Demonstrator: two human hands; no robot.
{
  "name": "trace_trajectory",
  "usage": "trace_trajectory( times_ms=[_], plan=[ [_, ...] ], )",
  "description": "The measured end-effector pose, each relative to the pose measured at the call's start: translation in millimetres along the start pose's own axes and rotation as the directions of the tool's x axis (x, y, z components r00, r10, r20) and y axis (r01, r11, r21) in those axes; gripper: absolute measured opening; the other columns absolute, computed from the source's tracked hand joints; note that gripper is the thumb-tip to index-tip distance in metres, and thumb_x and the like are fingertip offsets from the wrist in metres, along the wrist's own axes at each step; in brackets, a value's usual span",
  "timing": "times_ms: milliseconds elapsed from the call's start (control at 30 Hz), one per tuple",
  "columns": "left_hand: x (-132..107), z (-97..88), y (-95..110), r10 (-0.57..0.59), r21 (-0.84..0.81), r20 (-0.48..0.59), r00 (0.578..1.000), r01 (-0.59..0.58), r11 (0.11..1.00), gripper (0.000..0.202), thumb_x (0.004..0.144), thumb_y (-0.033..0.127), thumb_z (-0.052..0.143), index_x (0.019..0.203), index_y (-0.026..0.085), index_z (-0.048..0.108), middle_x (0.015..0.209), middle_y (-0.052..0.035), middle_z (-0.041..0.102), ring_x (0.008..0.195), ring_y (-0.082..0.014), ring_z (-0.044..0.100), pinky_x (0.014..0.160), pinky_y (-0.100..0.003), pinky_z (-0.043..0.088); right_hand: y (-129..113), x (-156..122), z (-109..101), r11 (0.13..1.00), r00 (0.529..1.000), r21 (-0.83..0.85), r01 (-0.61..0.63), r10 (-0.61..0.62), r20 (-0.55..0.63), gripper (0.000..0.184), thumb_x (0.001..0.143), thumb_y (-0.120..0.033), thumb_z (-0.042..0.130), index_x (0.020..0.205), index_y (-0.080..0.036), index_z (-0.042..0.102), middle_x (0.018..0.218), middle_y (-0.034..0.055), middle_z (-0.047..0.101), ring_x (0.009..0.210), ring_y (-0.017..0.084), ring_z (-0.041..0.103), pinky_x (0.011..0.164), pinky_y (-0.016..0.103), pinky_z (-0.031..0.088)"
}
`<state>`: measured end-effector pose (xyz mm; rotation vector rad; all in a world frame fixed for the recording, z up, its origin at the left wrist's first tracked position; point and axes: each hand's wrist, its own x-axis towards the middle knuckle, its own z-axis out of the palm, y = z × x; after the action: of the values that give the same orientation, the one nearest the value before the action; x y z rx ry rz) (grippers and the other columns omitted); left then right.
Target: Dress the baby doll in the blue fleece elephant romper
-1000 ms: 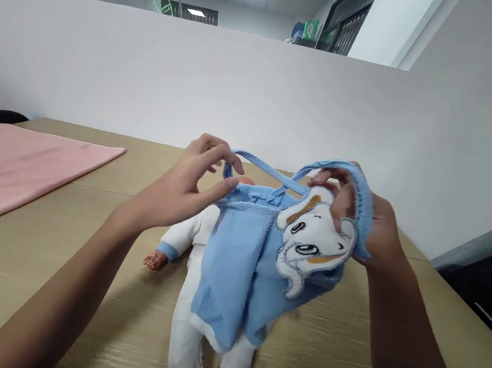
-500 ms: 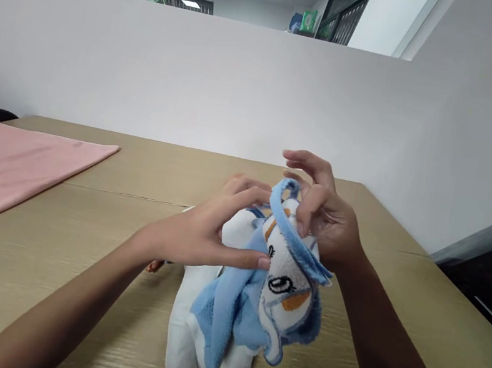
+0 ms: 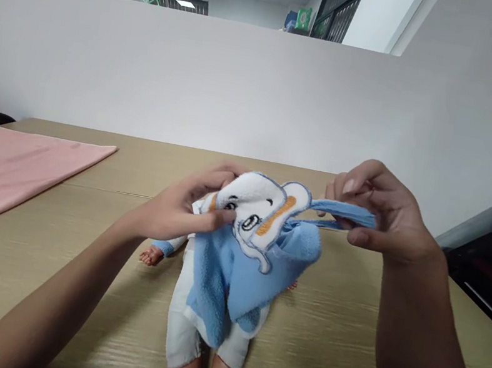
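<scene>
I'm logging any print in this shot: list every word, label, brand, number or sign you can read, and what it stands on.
No readable text.
Blue garment: embroidered elephant face, no lettering visible.
Pink cloth: no lettering visible.
Green object beyond the partition: any print is too small to read.
</scene>
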<state>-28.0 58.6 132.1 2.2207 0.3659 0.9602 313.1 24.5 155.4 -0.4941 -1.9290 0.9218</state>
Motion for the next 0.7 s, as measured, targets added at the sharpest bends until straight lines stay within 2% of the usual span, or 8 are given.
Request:
trace_trajectory(
  times_ms=[67,167,233,300,433,500,567,700],
  plan=[
    [-2.7,-4.6,-1.9,0.022,0.005,-0.070,0.997,-0.021,1.000,0.029,0.100,0.046,0.075,0.119,0.024,0.076,0.140,-0.0129,0.070,0.127,-0.0361,0.064,0.110,-0.050,0.054,-5.4,-3.7,-6.1,0.996,0.993,-0.082,-0.045,0.054,0.103,0.048,0.081,-0.025,0.091,0.126,-0.031,0.073,0.117,0.0049,0.070,0.114,0.026,0.069,0.096,0.037,0.060],
    [-5.1,-2.1,-4.9,-0.013,0.007,-0.122,0.992,0.014,1.000,0.034,0.102,0.051,0.071,0.127,0.028,0.072,0.122,-0.0090,0.075,0.113,-0.0317,0.068,0.100,-0.045,0.058,-8.6,-0.8,7.8,0.979,0.985,-0.190,-0.081,0.108,0.137,0.076,0.080,-0.042,0.096,0.149,-0.032,0.064,0.154,0.0098,0.061,0.148,0.035,0.055,0.124,0.050,0.048],
    [-5.1,3.2,-5.2,-0.035,0.038,-0.132,0.991,0.040,0.998,0.032,0.105,0.051,0.067,0.123,0.025,0.071,0.113,-0.0075,0.073,0.105,-0.0275,0.067,0.093,-0.040,0.059,-7.5,5.2,26.9,0.945,0.977,-0.302,-0.125,0.171,0.130,0.096,0.074,-0.050,0.101,0.158,-0.031,0.057,0.159,0.0111,0.061,0.145,0.035,0.059,0.121,0.049,0.050],
    [-4.6,6.9,-3.1,-0.045,0.075,-0.135,0.990,0.055,0.996,0.029,0.106,0.050,0.066,0.113,0.022,0.069,0.107,-0.0064,0.070,0.100,-0.0242,0.066,0.087,-0.035,0.057,-5.5,11.6,44.4,0.895,0.957,-0.412,-0.172,0.251,0.145,0.097,0.072,-0.052,0.101,0.156,-0.029,0.059,0.146,0.0106,0.071,0.130,0.034,0.069,0.108,0.045,0.058],
    [-4.9,0.5,5.7,-0.061,0.042,-0.046,0.997,0.063,0.997,0.040,0.093,0.043,0.086,0.119,0.024,0.064,0.104,-0.0030,0.070,0.091,-0.0189,0.067,0.078,-0.027,0.056,-2.3,17.6,55.7,0.856,0.943,-0.493,-0.153,0.275,0.185,0.040,0.089,-0.052,0.088,0.117,-0.024,0.080,0.099,0.0021,0.080,0.087,0.023,0.072,0.082,0.035,0.058],
    [-6.1,-7.1,9.3,-0.135,0.065,0.083,0.987,0.130,0.989,0.057,0.085,0.041,0.094,0.131,0.026,0.064,0.104,-0.0015,0.073,0.089,-0.0193,0.070,0.076,-0.026,0.056,0.3,17.5,52.5,0.892,0.976,-0.448,-0.062,0.148,0.159,0.028,0.095,-0.047,0.082,0.111,-0.023,0.081,0.103,0.0028,0.079,0.092,0.023,0.072,0.087,0.034,0.057],
    [-7.5,-13.4,10.5,-0.219,0.136,0.212,0.952,0.193,0.972,0.051,0.086,0.044,0.092,0.128,0.026,0.070,0.101,-0.0007,0.076,0.089,-0.0218,0.072,0.076,-0.029,0.059,5.0,16.9,49.5,0.925,0.992,-0.379,-0.023,0.068,0.106,0.030,0.101,-0.042,0.076,0.125,-0.025,0.078,0.120,0.0047,0.078,0.109,0.025,0.072,0.099,0.036,0.056],
    [-8.6,-16.7,5.0,-0.143,0.107,0.273,0.951,0.118,0.987,0.037,0.095,0.043,0.083,0.127,0.025,0.077,0.114,-0.0045,0.082,0.112,-0.0281,0.074,0.103,-0.040,0.061,18.4,17.8,52.8,0.934,0.959,-0.319,-0.160,0.224,0.176,0.063,0.100,-0.044,0.078,0.157,-0.028,0.059,0.145,0.0082,0.073,0.132,0.029,0.067,0.115,0.043,0.053]
  ],
)
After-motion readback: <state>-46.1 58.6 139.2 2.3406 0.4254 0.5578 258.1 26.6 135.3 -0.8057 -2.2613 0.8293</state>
